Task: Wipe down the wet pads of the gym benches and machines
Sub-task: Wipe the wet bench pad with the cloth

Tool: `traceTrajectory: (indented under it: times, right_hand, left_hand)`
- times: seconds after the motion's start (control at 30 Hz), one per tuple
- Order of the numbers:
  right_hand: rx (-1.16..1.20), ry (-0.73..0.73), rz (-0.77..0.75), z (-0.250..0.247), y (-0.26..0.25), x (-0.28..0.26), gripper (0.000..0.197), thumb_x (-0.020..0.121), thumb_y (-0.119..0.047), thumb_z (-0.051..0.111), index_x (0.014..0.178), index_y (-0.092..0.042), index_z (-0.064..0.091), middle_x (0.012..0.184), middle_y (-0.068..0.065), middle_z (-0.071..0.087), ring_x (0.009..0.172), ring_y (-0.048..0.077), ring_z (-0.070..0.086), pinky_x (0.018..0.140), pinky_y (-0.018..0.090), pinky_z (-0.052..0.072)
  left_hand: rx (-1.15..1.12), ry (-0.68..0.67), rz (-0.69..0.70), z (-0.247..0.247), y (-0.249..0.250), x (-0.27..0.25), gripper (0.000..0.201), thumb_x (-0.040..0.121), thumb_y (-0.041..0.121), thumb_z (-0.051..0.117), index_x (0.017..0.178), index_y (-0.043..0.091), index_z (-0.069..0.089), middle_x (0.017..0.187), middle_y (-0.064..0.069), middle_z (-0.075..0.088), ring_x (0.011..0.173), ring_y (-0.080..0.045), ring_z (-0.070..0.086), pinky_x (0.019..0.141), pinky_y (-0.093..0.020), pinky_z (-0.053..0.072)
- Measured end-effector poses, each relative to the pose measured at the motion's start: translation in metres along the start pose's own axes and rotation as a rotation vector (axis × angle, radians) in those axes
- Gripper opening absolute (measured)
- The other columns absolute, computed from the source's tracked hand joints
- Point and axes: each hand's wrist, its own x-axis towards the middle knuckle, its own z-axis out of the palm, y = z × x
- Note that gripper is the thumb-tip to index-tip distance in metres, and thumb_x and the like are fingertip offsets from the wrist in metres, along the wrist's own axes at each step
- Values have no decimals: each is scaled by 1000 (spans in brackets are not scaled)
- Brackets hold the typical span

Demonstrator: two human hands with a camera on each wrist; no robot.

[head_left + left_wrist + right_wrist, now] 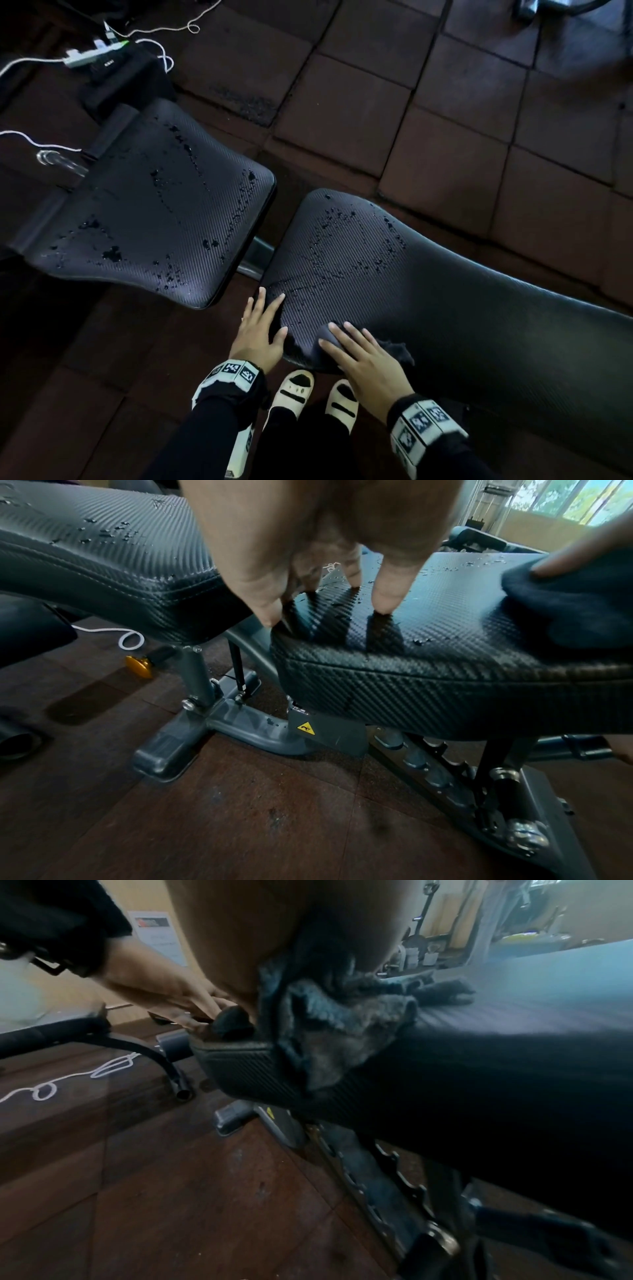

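A long black back pad (428, 284) of a gym bench runs from centre to lower right, beaded with water at its near-left end. My right hand (363, 356) lies flat with straight fingers on a dark cloth (397, 351), pressing it onto the pad's near corner; the cloth (329, 1031) drapes over the pad edge. My left hand (263, 325) rests with spread fingers on the pad's left end, its fingertips (385, 601) touching the wet surface (445, 631). A separate seat pad (154, 205) to the left also carries water drops.
The bench's grey steel frame (240, 723) with a notched adjuster stands on brown rubber floor tiles (376, 102). A power strip (92, 53) and white cables lie at upper left. My two feet in white sandals (294, 390) stand close to the pad.
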Motion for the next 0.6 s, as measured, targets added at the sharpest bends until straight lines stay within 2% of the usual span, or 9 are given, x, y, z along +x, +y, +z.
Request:
traceTrajectory:
  times: [0.07,0.13,0.2,0.27,0.3,0.4,0.47,0.6]
  right_hand:
    - [-5,31,21,2,16,-15,89,75,-27,65,148,-32,14,150,-4,30,135,18,33,112,34,26]
    - [-6,116,104,-7,36,-24,65,84,-29,45,146,-30,25,147,-4,31,132,19,40,108,35,35]
    - [10,146,209,-18,55,-25,54,86,-29,36,140,-27,35,145,0,40,129,24,46,102,40,38]
    - [-11,176,259,-24,69,-19,51,86,-28,38,137,-26,38,143,4,44,127,29,47,100,42,35]
    - [-24,186,257,-25,73,-15,51,86,-26,44,136,-27,38,142,5,44,127,31,47,101,42,34]
    - [2,189,195,-25,71,-2,73,72,-16,74,136,-28,40,143,8,44,127,34,45,101,42,31]
    - [29,149,170,-30,65,5,76,71,-15,75,136,-29,40,145,7,41,129,35,43,102,42,29]
    - [72,82,151,-39,63,37,71,75,-10,64,138,-31,38,150,5,34,134,35,36,105,43,23]
  left_hand:
    - [-13,21,-24,0,5,1,65,94,26,52,146,43,17,156,16,-10,145,-11,-10,119,-42,8]
    - [-21,24,-39,-1,13,5,62,97,30,46,148,41,13,159,9,-10,146,-15,-11,118,-43,1]
    - [11,-2,-47,-3,22,15,60,98,40,40,149,42,7,159,6,-14,146,-19,-13,116,-47,-2]
    - [56,-58,-99,-4,32,27,60,98,48,35,148,44,2,158,5,-18,145,-23,-15,115,-52,-3]
    - [78,-89,-134,-4,36,31,59,98,50,33,148,45,0,157,4,-21,145,-25,-17,114,-54,-3]
    - [143,-145,-187,-2,43,36,60,98,52,28,146,47,-8,155,3,-29,144,-28,-21,113,-58,-3]
    - [163,-143,-185,1,42,34,60,98,53,25,143,48,-15,153,4,-32,143,-29,-23,112,-59,-3]
    - [168,-125,-177,2,41,33,61,98,52,26,136,47,-22,153,5,-33,143,-29,-23,112,-60,-2]
